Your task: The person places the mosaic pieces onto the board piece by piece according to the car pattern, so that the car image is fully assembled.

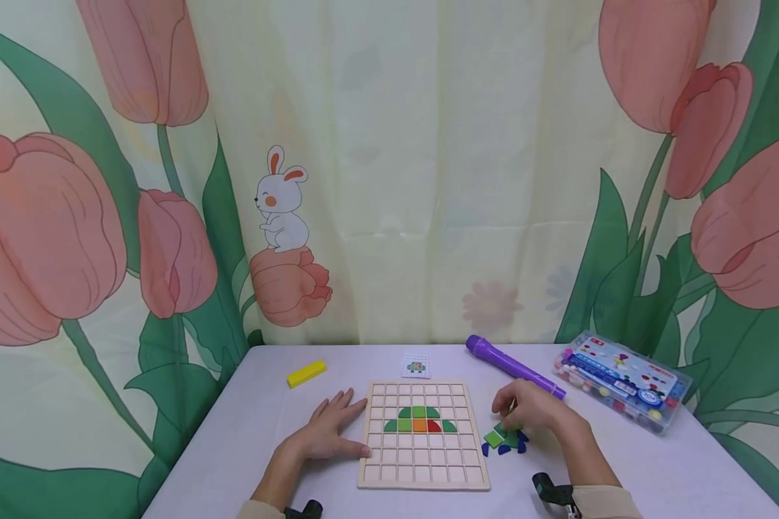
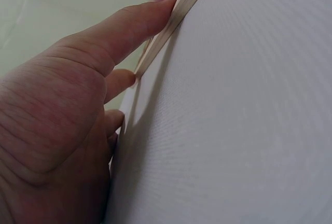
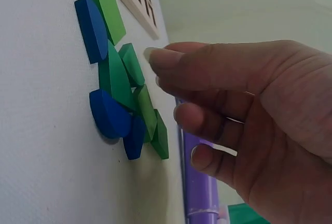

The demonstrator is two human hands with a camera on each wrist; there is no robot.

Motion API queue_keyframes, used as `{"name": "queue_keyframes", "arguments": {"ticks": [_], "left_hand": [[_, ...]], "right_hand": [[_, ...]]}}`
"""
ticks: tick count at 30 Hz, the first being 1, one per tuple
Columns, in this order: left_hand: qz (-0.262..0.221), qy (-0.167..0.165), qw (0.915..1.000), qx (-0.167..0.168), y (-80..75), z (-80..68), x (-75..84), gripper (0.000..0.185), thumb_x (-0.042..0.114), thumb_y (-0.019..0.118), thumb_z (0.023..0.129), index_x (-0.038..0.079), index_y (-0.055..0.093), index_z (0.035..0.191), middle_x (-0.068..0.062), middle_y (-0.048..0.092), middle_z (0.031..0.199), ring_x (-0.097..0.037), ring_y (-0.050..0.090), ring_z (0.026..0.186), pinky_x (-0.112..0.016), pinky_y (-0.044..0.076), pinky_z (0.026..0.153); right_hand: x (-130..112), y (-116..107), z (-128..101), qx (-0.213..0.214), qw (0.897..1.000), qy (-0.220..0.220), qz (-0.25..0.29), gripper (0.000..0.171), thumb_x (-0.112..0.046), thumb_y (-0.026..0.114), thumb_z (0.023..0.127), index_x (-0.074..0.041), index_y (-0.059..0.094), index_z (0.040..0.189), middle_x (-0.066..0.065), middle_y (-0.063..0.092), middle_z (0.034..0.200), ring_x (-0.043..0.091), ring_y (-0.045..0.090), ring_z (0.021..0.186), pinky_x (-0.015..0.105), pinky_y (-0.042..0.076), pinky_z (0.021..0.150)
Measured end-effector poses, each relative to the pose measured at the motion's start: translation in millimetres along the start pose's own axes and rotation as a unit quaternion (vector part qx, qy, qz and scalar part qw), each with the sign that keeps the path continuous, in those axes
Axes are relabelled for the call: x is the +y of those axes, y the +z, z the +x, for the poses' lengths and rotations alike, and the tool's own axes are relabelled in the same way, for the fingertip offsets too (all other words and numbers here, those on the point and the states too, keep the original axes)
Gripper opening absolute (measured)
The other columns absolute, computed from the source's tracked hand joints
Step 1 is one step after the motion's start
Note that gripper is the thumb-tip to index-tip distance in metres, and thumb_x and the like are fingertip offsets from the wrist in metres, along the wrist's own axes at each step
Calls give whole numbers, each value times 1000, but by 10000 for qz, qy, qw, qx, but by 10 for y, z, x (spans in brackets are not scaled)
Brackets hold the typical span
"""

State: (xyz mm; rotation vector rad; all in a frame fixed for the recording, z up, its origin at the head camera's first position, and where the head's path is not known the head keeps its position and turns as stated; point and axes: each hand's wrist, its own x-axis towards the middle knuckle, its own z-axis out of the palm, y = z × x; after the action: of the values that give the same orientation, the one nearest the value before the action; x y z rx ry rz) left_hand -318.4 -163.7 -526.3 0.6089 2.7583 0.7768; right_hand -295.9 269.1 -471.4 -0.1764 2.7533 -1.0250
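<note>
A wooden grid board (image 1: pixel 371 472) lies on the table, with green, orange and red pieces (image 1: pixel 419 425) set in two rows of its cells. My left hand (image 1: pixel 324 432) rests at the board's left side, fingers spread; the thumb (image 2: pixel 140 19) touches the wooden edge in the left wrist view. My right hand (image 1: pixel 532 407) is over a small pile right of the board, its fingers loosely bent and thumb near the index finger, with nothing between them. That pile has blue pieces (image 3: pixel 109 115), dark green pieces (image 3: pixel 116 76) and light green pieces (image 3: pixel 111 16), some overlapping.
Behind the board lies a small pattern card (image 1: pixel 416 366). A yellow block (image 1: pixel 306 373) is at the back left. Beyond my right hand are a purple marker-like stick (image 1: pixel 516 367) and a clear plastic case (image 1: pixel 623 382) of colourful pieces. A flowered curtain (image 1: pixel 389 180) hangs behind the table.
</note>
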Motion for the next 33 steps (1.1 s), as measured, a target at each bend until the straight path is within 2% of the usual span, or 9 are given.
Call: {"name": "queue_keyframes", "arguments": {"ticks": [5, 33], "left_hand": [[-7, -26, 10000, -26, 14, -8, 0, 102, 70, 78, 76, 25, 43, 160, -15, 22, 173, -38, 10, 162, -65, 5, 129], [-5, 45, 10000, 63, 7, -24, -12, 102, 69, 78, 75, 24, 43, 160, -15, 22, 173, -37, 12, 162, -64, 5, 130]], "right_hand": [[21, 29, -7, -97, 9998, -13, -147, 23, 1, 87, 78, -14, 77, 92, 1, 68, 86, 19, 59, 81, 33, 54, 75], [-17, 99, 38, -238, 9992, 11, -334, 20, -3, 87, 80, -16, 78, 91, 0, 69, 86, 18, 60, 80, 35, 56, 78]]}}
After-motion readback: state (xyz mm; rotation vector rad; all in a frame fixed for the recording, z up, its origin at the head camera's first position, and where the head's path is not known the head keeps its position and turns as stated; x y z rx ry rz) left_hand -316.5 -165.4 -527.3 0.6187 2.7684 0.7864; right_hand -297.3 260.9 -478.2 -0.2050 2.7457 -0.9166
